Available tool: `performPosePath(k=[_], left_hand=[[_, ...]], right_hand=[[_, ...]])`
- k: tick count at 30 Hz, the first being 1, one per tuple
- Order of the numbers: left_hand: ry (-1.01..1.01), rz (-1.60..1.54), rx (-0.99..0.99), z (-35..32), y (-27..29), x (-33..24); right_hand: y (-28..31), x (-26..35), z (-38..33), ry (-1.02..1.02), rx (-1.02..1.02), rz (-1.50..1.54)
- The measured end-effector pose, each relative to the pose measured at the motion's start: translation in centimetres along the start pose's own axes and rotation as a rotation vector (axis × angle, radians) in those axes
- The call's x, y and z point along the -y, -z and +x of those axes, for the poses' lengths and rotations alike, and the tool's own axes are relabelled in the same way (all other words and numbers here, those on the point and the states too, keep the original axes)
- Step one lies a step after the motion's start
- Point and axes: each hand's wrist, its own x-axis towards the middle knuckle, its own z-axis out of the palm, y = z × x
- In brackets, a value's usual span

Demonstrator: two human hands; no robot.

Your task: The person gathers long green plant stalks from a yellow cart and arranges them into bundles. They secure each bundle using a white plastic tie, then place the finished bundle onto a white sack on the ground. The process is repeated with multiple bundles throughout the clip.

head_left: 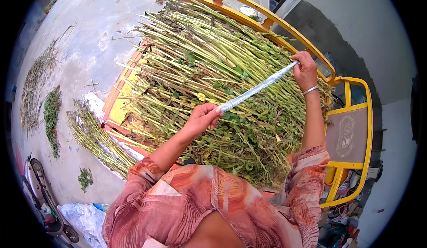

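Observation:
A pale whitish-blue strip [259, 87] is stretched taut between my two hands, above a thick pile of cut green and brown plant stalks [200, 65]. My left hand [203, 119] is closed on the strip's lower end, over the middle of the pile. Farther up and to the right, my right hand [305, 71] pinches the other end, with a silver bangle on that wrist. The stalks lie with bare stems toward the left and leafy or pod-bearing ends toward the right. Neither hand touches the stalks as far as I can see.
The stalks lie on a cart bed [114, 103] with yellow rails [311, 36] along the far and right sides. A smaller stalk bundle [95, 136] lies at left. Loose plants [52, 119] rest on the concrete floor [89, 30]. A parked scooter [42, 190] and a white sack [82, 219] are lower left.

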Motion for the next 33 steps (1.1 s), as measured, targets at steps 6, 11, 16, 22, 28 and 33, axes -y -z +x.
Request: performPosePath(k=[6,11,16,22,28,33], left_hand=[[0.169,-0.034,-0.124,7.9,-1.4,7.8],[0.282,-0.017,-0.224,9.0,0.1,11.2],[0.243,0.02,-0.176,7.8,-0.1,11.9],[0.064,0.34,-0.225,2.5,-1.7,9.2],[-0.182,0.449,-0.657,-5.8,4.3,12.0],[0.145,0.912,-0.666,-14.3,6.5,16.9]], right_hand=[[-12.2,-9.1,5.8,-0.03,0.34,-0.107],[-20.4,-10.4,5.8,-0.351,0.657,-0.24],[-19.3,-15.0,3.4,-0.42,0.306,-0.209],[-10.9,-8.6,-7.2,-0.34,-0.062,0.143],[-6.8,9.4,-33.1,-0.847,0.16,0.547],[-8.9,19.2,-43.0,-0.84,0.416,0.569]])
